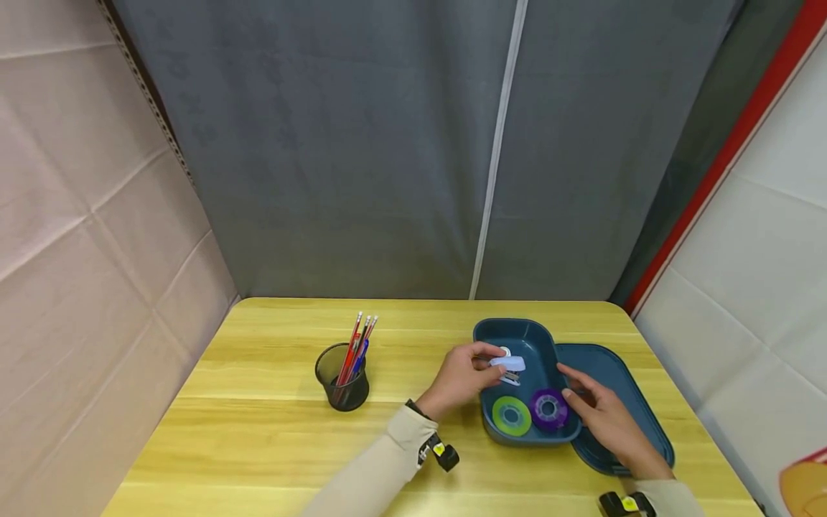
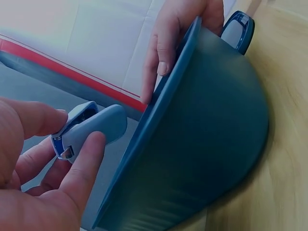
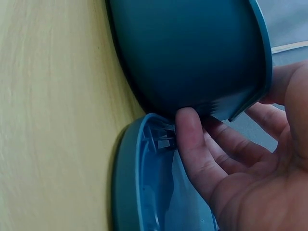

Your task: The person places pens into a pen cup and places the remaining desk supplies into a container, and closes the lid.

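Between thumb and fingers, my left hand pinches a small pale-blue stapler. In the head view it is over the dark blue box; the left wrist view shows the stapler close up, its two arms spread apart. My right hand grips the box's right rim, with some fingers against the outer wall and others past the rim. Inside the box lie a green tape roll and a purple tape roll, side by side at the near end. A small white round thing shows partly behind the stapler.
A dark blue lid lies on the wooden table, right of the box and under my right hand. To the left stands a black mesh pen cup with several pencils and pens. A grey curtain hangs behind the table.
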Available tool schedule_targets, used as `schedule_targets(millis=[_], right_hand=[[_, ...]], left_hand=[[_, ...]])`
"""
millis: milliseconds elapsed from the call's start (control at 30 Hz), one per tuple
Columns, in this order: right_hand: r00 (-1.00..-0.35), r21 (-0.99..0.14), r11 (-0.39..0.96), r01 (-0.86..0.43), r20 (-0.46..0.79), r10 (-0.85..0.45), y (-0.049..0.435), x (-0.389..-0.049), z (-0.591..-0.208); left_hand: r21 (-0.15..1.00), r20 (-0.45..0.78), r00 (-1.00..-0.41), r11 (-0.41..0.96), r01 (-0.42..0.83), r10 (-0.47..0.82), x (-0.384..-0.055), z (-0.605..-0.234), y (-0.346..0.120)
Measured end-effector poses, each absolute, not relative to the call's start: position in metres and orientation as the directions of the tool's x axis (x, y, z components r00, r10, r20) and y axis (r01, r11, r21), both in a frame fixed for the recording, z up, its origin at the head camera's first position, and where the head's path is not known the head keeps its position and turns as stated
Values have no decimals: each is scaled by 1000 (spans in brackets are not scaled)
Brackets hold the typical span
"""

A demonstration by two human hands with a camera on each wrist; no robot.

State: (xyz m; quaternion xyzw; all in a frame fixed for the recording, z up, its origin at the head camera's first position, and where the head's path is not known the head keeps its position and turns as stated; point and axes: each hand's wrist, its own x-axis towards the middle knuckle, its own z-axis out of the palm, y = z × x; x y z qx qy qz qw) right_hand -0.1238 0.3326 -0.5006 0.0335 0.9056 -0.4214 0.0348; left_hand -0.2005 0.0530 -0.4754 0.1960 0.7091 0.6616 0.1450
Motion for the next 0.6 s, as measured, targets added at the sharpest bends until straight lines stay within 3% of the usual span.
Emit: schedule_targets(millis=[600], right_hand=[[-989, -786, 604, 132, -143, 30, 334, -126, -501]], left_hand=[[976, 58, -893, 162, 145, 447, -198, -481, 78]])
